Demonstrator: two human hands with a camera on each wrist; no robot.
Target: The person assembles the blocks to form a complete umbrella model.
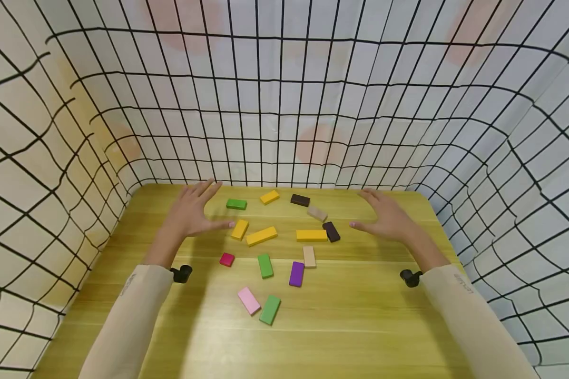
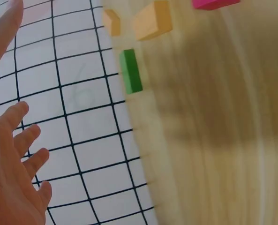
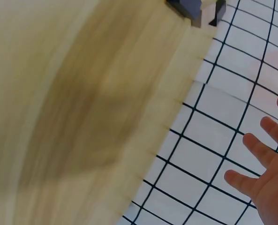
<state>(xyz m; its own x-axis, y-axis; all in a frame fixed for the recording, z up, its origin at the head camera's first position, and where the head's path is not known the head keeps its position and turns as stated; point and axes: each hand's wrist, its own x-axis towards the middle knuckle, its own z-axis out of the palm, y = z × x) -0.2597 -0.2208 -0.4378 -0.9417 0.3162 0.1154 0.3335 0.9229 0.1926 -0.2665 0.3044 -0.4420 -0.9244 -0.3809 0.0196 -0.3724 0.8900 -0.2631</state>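
Observation:
Both hands hover over a wooden table scattered with small coloured blocks. My left hand (image 1: 193, 210), fingers spread and holding nothing, is at the left; its thumb tip overlaps the edge of a yellow block (image 1: 239, 230) in the head view. A green block (image 1: 236, 204) lies just right of its fingers. On the other side, my right hand (image 1: 384, 215) is spread too, with nothing in it. Nearest to its thumb lies a black block (image 1: 331, 231), against the end of a long yellow block (image 1: 311, 235). The wrist views show the straight fingers of each hand.
Nearer the front lie a red block (image 1: 227, 259), a purple block (image 1: 296, 274), a pink block (image 1: 249, 301) and several green ones. Another black block (image 1: 300, 200) sits by the back edge. Black grid netting (image 1: 280, 81) surrounds the wooden table (image 1: 341, 326) at the back and sides.

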